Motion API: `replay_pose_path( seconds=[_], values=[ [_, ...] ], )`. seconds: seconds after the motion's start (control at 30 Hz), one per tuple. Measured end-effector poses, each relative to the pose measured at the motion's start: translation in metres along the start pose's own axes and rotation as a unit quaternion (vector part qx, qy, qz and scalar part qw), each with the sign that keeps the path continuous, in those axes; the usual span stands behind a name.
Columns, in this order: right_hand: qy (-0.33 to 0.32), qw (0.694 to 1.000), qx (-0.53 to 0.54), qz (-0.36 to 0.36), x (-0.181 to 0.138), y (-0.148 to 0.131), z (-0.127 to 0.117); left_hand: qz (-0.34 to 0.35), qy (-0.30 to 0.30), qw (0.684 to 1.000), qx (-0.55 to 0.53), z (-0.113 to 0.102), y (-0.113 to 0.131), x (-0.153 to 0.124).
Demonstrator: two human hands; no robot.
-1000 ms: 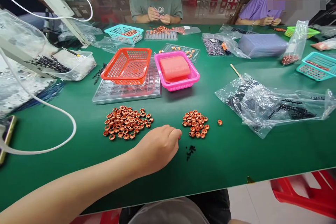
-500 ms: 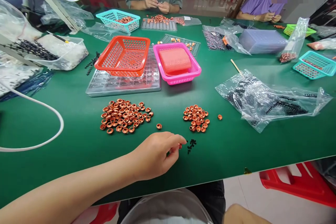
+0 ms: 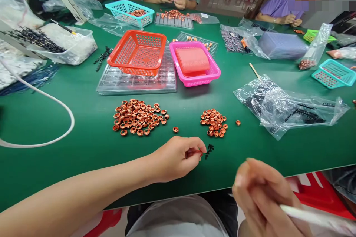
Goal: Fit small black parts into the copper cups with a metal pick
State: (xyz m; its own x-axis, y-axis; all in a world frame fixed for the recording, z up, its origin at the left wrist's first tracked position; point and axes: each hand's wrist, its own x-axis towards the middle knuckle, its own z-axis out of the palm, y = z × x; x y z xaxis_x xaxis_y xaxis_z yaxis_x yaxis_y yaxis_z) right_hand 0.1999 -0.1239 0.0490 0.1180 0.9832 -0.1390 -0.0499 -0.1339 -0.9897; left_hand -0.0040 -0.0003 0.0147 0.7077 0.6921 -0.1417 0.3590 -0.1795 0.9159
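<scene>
My left hand [image 3: 180,158] rests near the table's front edge with thumb and forefinger closed on a small copper-coloured cup-shaped piece [image 3: 201,154], mostly hidden by the fingers. Just right of those fingertips lie tiny black parts [image 3: 210,148]. My right hand [image 3: 268,196], closed and close to the camera, holds a white pen-like stick [image 3: 306,215]; its tip is not visible. Beyond the left hand spreads a larger pile of copper-coloured cups [image 3: 139,117], and a smaller pile [image 3: 214,122] sits to the right. Single cups [image 3: 175,129] lie apart from the piles.
A red basket [image 3: 136,68] stands on clear plastic trays [image 3: 125,89], beside a pink basket [image 3: 197,81] holding a red block. Clear bags of black parts [image 3: 289,107] lie right. A white cable [image 3: 52,98] loops at left. Two people work across the table.
My right hand has come up into view from below, holding the white stick. My left hand still pinches the copper-coloured cup near the black parts. The camera view has shifted slightly.
</scene>
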Motion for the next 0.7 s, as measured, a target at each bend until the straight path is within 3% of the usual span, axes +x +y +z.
replay_pose_path(
  seconds=[0.1, 0.23, 0.43, 0.7],
  values=[
    [0.004, 1.0, 0.003, 0.023, 0.018, 0.007, 0.008, -0.061, -0.014, 0.996, -0.065, 0.002, 0.004, 0.0],
    [0.025, 0.988, -0.149, -0.044, 0.024, 0.016, 0.014, -0.1, -0.026, 0.985, -0.135, 0.006, 0.007, 0.001],
    [-0.026, 0.921, -0.319, -0.223, 0.033, 0.022, 0.023, -0.091, -0.034, 0.976, -0.194, 0.007, 0.009, 0.001],
    [-0.055, 0.883, -0.369, -0.284, 0.042, 0.033, 0.024, -0.07, -0.045, 0.975, -0.204, 0.002, 0.014, -0.001]
  ],
)
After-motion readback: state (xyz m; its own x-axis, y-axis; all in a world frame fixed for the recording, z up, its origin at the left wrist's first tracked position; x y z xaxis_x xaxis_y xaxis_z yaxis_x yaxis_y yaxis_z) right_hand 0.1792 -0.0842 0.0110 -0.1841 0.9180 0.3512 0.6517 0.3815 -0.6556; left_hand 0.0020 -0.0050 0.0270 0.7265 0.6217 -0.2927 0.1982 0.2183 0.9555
